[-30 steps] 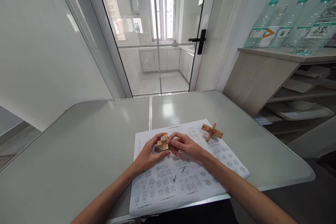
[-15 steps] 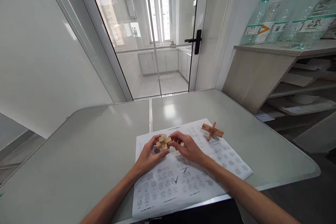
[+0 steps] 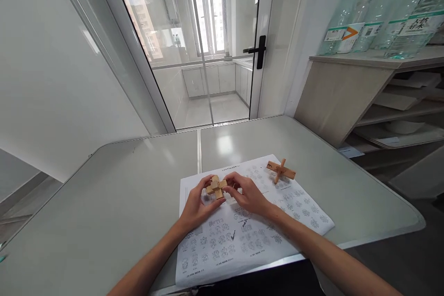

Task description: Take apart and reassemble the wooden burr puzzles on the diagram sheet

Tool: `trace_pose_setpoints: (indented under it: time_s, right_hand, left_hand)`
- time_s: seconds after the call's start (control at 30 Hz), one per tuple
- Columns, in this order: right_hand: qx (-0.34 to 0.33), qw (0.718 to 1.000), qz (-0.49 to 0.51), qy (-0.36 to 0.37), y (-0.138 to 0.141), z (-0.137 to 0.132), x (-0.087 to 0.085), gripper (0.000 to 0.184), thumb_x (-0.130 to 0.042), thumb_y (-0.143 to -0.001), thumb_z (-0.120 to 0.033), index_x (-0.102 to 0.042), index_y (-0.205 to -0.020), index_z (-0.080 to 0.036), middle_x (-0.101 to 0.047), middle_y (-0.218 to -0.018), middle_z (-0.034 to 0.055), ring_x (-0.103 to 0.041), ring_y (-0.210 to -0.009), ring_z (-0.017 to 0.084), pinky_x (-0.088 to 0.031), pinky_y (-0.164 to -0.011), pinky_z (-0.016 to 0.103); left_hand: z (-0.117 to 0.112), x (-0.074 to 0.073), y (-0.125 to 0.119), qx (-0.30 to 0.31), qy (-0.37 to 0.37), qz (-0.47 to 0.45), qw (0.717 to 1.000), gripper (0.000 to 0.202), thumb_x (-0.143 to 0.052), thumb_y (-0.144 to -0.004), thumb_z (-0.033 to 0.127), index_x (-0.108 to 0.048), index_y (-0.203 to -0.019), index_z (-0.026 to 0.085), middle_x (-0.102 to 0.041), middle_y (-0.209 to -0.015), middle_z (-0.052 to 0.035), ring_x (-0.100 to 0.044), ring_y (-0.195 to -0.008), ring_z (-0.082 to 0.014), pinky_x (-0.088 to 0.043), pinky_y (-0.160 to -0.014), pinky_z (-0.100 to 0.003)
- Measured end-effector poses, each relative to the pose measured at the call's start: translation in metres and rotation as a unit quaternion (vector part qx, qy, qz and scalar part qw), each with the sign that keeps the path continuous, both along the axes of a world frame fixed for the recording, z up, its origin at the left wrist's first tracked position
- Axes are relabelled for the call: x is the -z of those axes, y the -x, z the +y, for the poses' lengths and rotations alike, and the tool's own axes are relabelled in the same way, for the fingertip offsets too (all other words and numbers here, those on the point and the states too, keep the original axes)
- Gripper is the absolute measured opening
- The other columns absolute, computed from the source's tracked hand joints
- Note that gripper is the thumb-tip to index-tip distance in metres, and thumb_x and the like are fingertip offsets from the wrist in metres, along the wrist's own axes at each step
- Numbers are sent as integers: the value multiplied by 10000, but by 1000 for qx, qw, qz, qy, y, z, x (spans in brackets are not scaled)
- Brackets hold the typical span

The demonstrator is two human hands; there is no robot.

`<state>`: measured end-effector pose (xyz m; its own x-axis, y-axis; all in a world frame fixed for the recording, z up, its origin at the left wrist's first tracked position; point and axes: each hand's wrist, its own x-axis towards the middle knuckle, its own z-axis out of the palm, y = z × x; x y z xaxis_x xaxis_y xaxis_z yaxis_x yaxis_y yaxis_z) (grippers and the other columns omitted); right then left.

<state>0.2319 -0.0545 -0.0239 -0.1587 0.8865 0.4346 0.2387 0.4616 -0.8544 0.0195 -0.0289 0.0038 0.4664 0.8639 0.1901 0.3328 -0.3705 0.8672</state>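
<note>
A pale wooden burr puzzle of interlocking blocks sits between my two hands, above the printed sheet. My left hand grips it from the left, with the thumb along its lower edge and the fingers behind. From the right, my right hand pinches the protruding block with thumb and forefinger. Beyond my right hand lies a second wooden piece, a brown cross of joined sticks, on the sheet's upper right part. Rows of small puzzle diagrams and a few black pen ticks mark the paper.
The grey table has a seam running to its far edge. A glass door with a black handle stands behind it. To the right, a wooden shelf unit carries several plastic bottles.
The wooden puzzle has turned slightly in my fingers and its blocks face a little differently. Both hands keep nearly the same place. The camera view has shifted slightly.
</note>
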Motion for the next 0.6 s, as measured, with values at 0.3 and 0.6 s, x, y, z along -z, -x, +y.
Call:
trace_pose_setpoints:
  time_s: [0.3,0.6]
  right_hand:
    - [-1,1000,6,-29,3,2,1,135,-568,-1054,-358,-628,-1069,-238,-722,-953,41,-654,-819,183,-521,-735,311]
    - [3,1000,25,-13,4,4,9,172,-573,-1059,-396,-606,-1108,-235,-695,-940,30,-654,-819,176,-523,-686,292]
  left_hand:
    - [8,3,6,18,-19,25,999,531,-790,-877,434,-635,-1352,254,-749,-1254,-61,-695,-1121,-283,-519,-1004,-398]
    - [8,8,6,1,-63,19,998,621,-828,-856,409,-589,-1411,264,-729,-1308,-55,-686,-1186,-272,-525,-1054,-418]
